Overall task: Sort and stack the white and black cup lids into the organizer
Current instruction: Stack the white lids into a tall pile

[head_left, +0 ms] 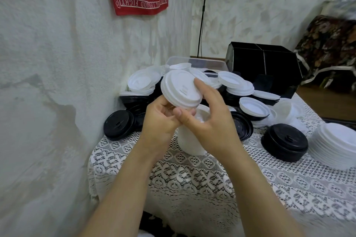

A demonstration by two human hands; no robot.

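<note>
A: Which one are they on?

B: A white lid (180,87), held up tilted over the middle of the worktop (192,179). The left hand (159,121) has its fingers curled at the lid's near rim. The right hand (210,121) pinches it, thumb below and forefinger on top. Both are gripping it.

A: One lid or several?

B: I cannot tell. The rim looks thick, so it may be a few nested together. If so, I'd guess one could drop loose when a hand lets go.

A: And land where?

B: Likely on the white column (189,144) standing just below the hands. Whether that's a stack or a cup I cannot say, but it is tall and narrow, and a knock from a wrist would tip it.

A: The organizer (264,63)?

B: Far right, black and divided, well apart from the hands. The mixed heap (236,82) lies between. A reach across could brush those loose lids. They're piled crooked, so a nudge might send some sliding.

A: The sorted ones?

B: A black stack (285,144) and a white stack (339,146) at the near right, just beside each other. The lace cloth (289,188) under them could snag if a stack is slid rather than lifted.
</note>
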